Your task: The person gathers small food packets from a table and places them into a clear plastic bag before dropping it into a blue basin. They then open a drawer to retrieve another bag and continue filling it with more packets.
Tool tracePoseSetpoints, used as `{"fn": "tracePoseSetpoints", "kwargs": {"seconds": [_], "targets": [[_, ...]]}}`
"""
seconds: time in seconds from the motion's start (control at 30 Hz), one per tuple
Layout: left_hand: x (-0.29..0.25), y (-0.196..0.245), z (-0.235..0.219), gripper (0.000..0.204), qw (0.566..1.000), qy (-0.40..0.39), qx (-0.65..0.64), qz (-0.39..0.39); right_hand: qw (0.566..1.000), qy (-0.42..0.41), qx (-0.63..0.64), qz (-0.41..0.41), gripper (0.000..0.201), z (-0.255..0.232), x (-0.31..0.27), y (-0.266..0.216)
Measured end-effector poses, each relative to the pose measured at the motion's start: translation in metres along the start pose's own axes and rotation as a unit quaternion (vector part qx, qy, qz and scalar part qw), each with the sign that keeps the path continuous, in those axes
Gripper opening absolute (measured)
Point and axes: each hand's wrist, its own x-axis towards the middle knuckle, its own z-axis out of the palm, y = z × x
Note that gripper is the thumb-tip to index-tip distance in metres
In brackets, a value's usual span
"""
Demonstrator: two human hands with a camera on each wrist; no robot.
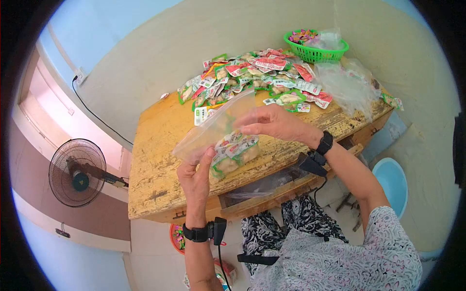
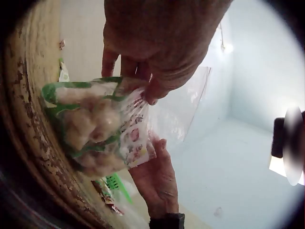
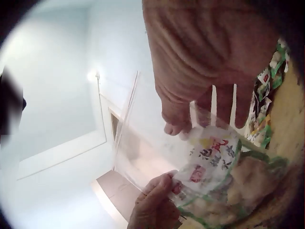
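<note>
My left hand (image 1: pixel 195 177) grips the lower edge of a clear plastic bag (image 1: pixel 194 143), thumb on the near side. Inside the bag, two food packets (image 1: pixel 236 154) with green edges, white printed tops and pale lumpy contents stand side by side just above the table. My right hand (image 1: pixel 279 125) is at the bag's other side, its fingers straight with gaps between them, near the packets' printed ends. In the right wrist view, bag film (image 3: pixel 143 148) overlaps those fingertips. Several similar packets (image 1: pixel 252 72), green-edged and red, lie heaped at the back of the table.
The worn yellow table (image 1: pixel 160 169) has a partly pulled-out drawer (image 1: pixel 272 186) at its front. A green basket (image 1: pixel 315 53) with small wrapped items stands at the back right, beside loose clear bags (image 1: pixel 344 89). A fan (image 1: pixel 77 172) is at left; a blue basin (image 1: pixel 391 186) is at right.
</note>
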Motion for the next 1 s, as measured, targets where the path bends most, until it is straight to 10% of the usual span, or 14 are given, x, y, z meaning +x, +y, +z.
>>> {"fn": "tracePoseSetpoints", "kwargs": {"seconds": [0.43, 0.8, 1.0], "targets": [[0.002, 0.004, -0.003, 0.025, 0.998, 0.030, -0.031, -0.051, 0.986, 0.061, 0.145, 0.050, 0.031, 0.009, 0.010, 0.003], [0.008, 0.010, -0.002, 0.070, 0.993, 0.089, -0.028, -0.068, 0.977, 0.013, 0.099, 0.190, 0.026, 0.009, 0.012, 0.021], [0.006, 0.020, -0.004, 0.072, 0.963, 0.091, 0.252, 0.037, 0.974, -0.027, 0.090, 0.204, 0.023, 0.008, 0.011, 0.032]]}}
